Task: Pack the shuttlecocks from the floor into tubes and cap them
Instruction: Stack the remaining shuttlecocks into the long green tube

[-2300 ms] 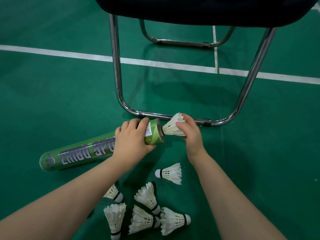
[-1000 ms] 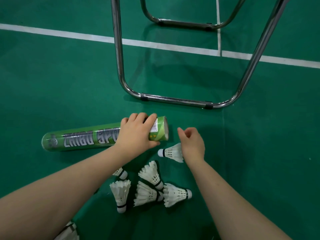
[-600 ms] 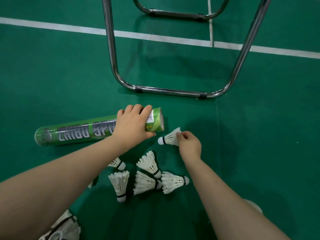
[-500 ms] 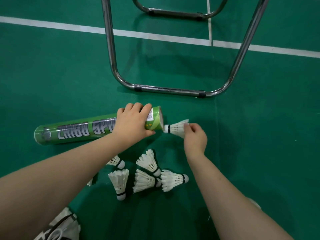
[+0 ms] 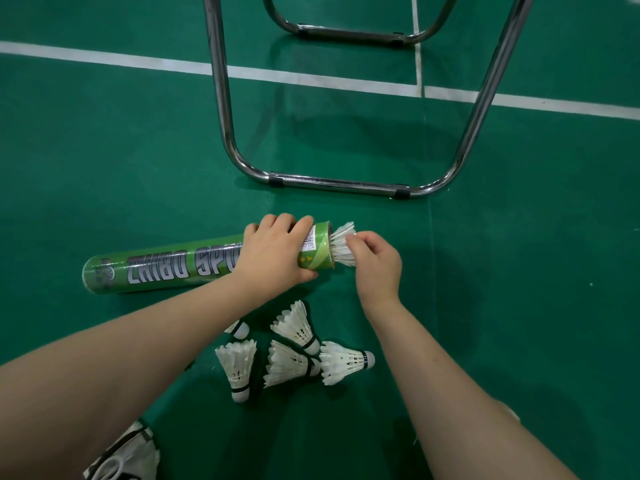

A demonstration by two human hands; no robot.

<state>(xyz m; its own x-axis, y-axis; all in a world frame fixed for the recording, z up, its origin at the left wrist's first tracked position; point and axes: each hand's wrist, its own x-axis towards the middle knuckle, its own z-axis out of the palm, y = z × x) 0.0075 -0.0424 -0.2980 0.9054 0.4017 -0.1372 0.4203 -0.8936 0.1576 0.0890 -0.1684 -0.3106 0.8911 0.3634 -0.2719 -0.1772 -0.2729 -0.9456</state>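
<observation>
Shuttlecock, white, feathered (image 5: 343, 245): shown cork-first in the open mouth of the long green cylindrical tube (image 5: 159, 268), w/ only the feather skirt seen outside the rim. The skirt edge is pinched by the curled fingertips (image 5: 351, 239) of the right hand (image 5: 375, 261). The tube is gripped just behind its mouth by the left hand (image 5: 273, 254), fingers wrapped over the top, and is laid flat on the green court floor (image 5: 519, 306).

For a clean insertion, the shuttle should be kept in line w/ the tube axis and pushed evenly on the skirt rim, not squeezed, so that feathers are not bent. The tube should be steadied vs. rolling.

Several loose white shuttlecocks (image 5: 294, 344) are seen near the hands, on the viewer's side. Cap: not in view.
</observation>
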